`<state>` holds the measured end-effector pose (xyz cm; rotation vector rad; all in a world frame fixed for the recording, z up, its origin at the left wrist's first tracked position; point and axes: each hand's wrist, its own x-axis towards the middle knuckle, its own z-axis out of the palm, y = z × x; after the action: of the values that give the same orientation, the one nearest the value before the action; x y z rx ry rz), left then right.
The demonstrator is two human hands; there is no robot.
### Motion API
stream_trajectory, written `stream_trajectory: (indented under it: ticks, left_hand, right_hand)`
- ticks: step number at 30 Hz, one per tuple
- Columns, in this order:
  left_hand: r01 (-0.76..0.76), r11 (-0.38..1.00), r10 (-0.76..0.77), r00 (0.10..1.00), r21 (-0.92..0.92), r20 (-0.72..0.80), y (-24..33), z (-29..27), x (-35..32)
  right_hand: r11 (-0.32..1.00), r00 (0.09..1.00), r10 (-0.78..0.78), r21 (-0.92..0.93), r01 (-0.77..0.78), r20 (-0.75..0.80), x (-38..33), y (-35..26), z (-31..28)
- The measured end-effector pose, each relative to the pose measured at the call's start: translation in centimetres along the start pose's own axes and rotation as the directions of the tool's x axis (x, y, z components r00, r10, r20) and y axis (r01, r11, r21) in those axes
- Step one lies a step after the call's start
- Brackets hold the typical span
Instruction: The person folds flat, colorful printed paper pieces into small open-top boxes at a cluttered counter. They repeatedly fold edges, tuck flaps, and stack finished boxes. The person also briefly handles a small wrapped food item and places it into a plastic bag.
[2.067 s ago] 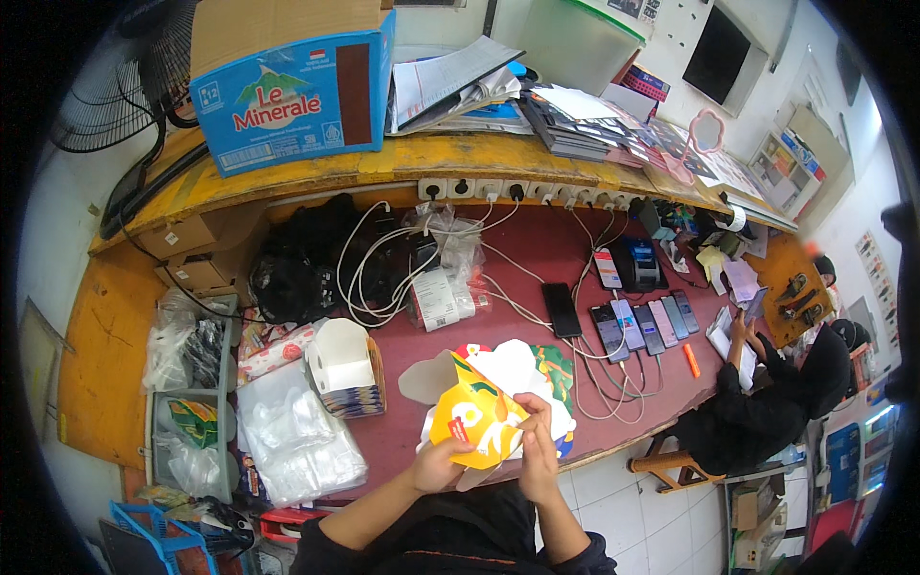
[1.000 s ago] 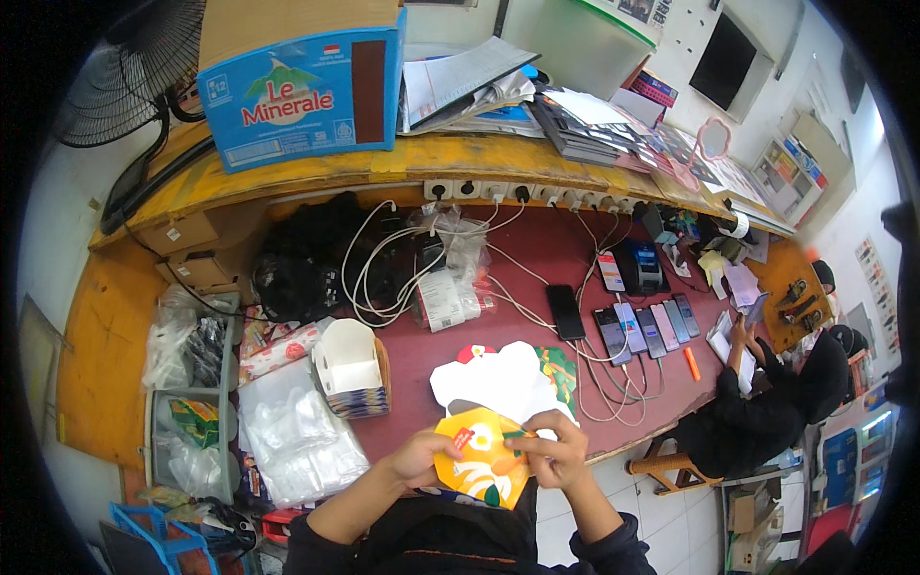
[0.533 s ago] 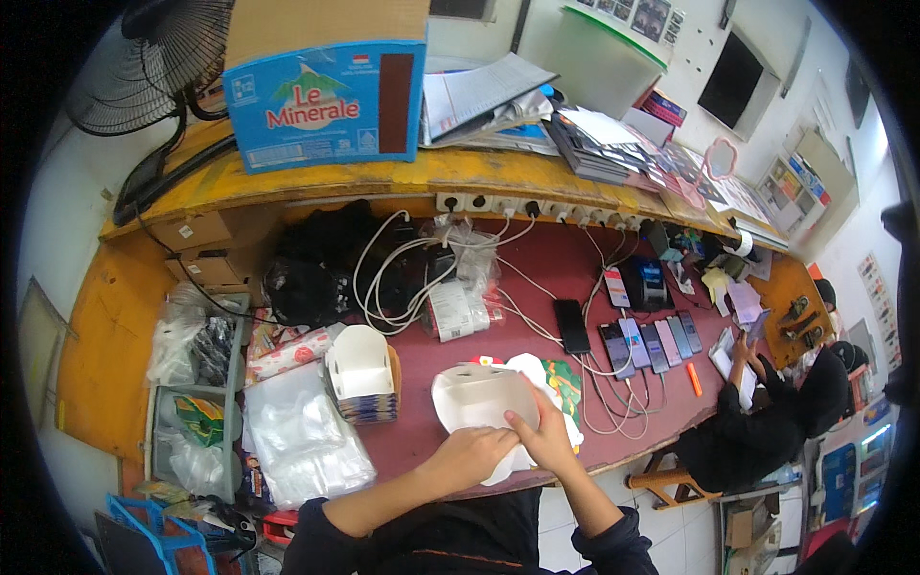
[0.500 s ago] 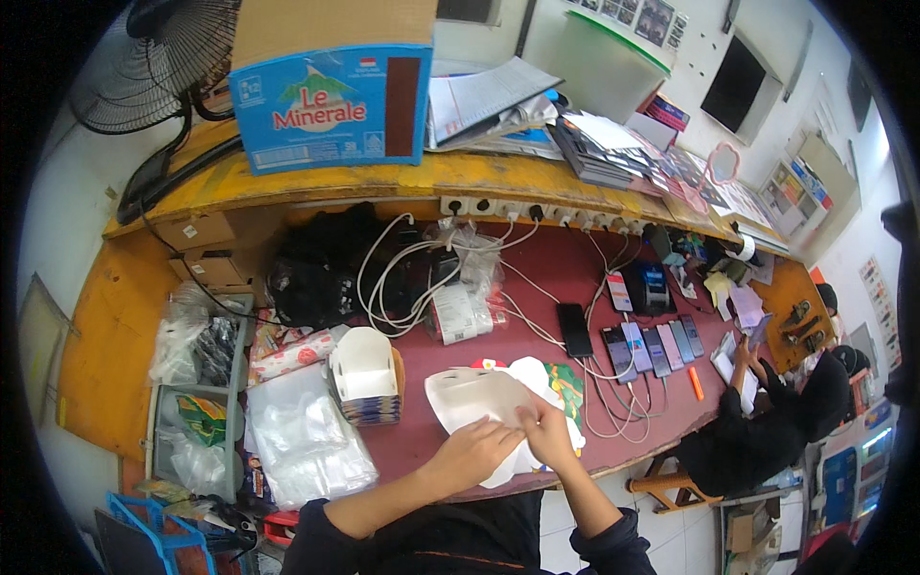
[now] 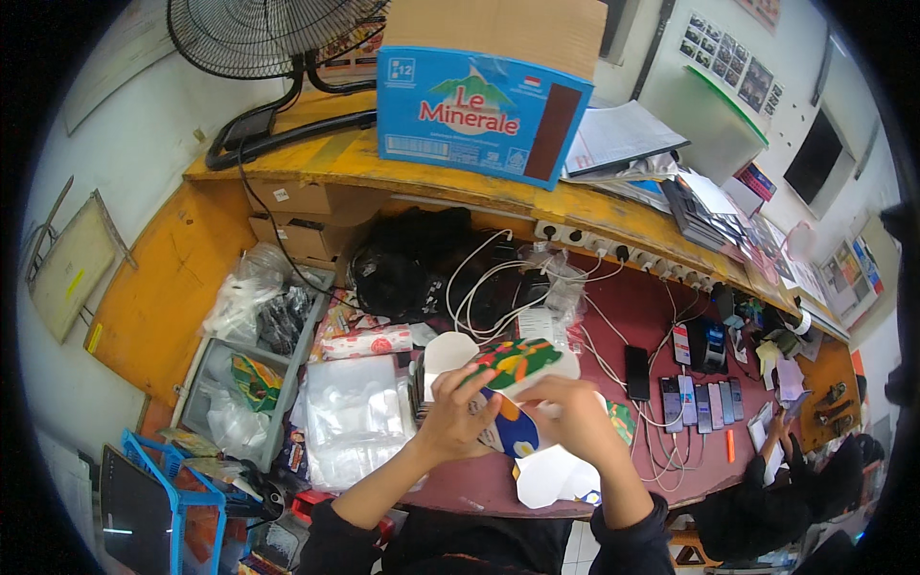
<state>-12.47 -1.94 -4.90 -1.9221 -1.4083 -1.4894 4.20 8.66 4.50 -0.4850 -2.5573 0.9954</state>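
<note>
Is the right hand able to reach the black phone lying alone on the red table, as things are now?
Probably not at once. The right hand and the left hand both grip the colourful printed carton, so it is occupied. The black phone lies close beside it on the red table, with only thin white cables near it.

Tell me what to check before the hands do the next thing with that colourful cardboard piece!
1. Both hands have it: ok. The left hand and the right hand each have a grip on the colourful cardboard piece, lifted above the red table.
2. Piece whole: cannot tell; the fingers hide part of it.
3. Landing spot: ok. A flat white cardboard sheet lies right under the hands.
4. White cables out of the way: ok; they lie farther back on the table.
5. Row of phones safe: ok, off to the right, away from the hands.
6. Stack of white blanks nearby: ok, just behind the left hand.
</note>
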Motion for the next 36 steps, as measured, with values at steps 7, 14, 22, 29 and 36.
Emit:
stream_trajectory:
  ticks: [7, 14, 22, 29, 36]
  left_hand:
    - [0.41, 0.873, -0.434, 0.9, 0.263, 0.038, -6.0, -1.1, -1.6]
    - [0.74, 0.639, -0.684, 0.672, -0.21, 0.285, -11.2, -1.7, -7.3]
    - [0.634, 0.708, -0.625, 0.768, -0.311, 0.14, -11.3, -0.8, -7.6]
    - [0.633, 0.737, -0.623, 0.772, -0.236, 0.128, -12.3, -0.1, -9.7]
    - [0.647, 0.678, -0.599, 0.762, -0.349, 0.246, -11.5, 0.1, -8.1]
  right_hand:
    - [0.914, 0.929, -0.341, -0.281, 0.292, -0.143, 9.3, 4.4, 6.7]
    - [0.627, 0.822, 0.057, -0.661, 0.412, 0.567, 11.5, 6.4, 11.2]
    - [0.629, 0.877, 0.11, -0.716, 0.302, 0.467, 12.5, 4.1, 11.7]
    - [0.725, 0.89, -0.337, -0.518, 0.454, 0.307, 12.0, 7.6, 12.0]
    - [0.873, 0.845, 0.11, -0.457, 0.17, 0.523, 9.0, 14.3, 17.5]
